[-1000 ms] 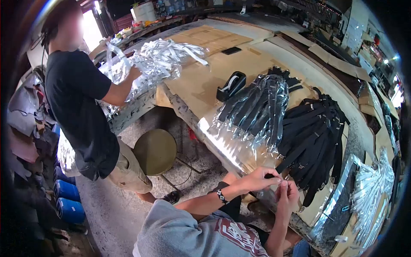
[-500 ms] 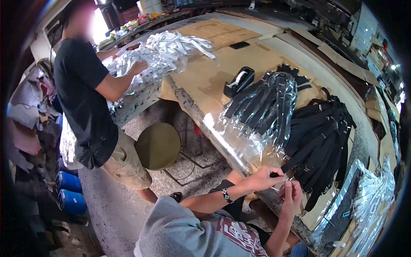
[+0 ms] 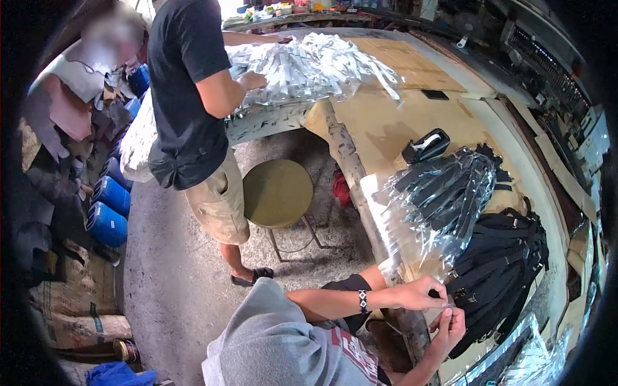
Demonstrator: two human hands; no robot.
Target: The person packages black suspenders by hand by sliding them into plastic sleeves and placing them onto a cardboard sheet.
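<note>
Near the table's edge, my left hand (image 3: 423, 294), with a patterned bracelet on its wrist, is closed in a pinch. Just below it, my right hand (image 3: 449, 327) also pinches, its fingertips almost touching those of the left. Between them shows a small clear piece (image 3: 450, 305), its details too small to tell. Beside my hands lies a bundle of black straps (image 3: 499, 260). Further up, more black straps (image 3: 444, 193) are wrapped in clear plastic, next to a black tape dispenser (image 3: 427, 147).
A co-worker in a black shirt (image 3: 187, 90) stands at the left, hands at a pile of white strips (image 3: 315, 64). A round stool (image 3: 278, 193) stands on the floor. A black phone (image 3: 434, 94) lies on the cardboard. Clear plastic (image 3: 537, 360) lies at the lower right.
The view has turned left, so the table and straps appear further right. My hands remain close together, pinching. The co-worker's near hand is still at the white strips.
</note>
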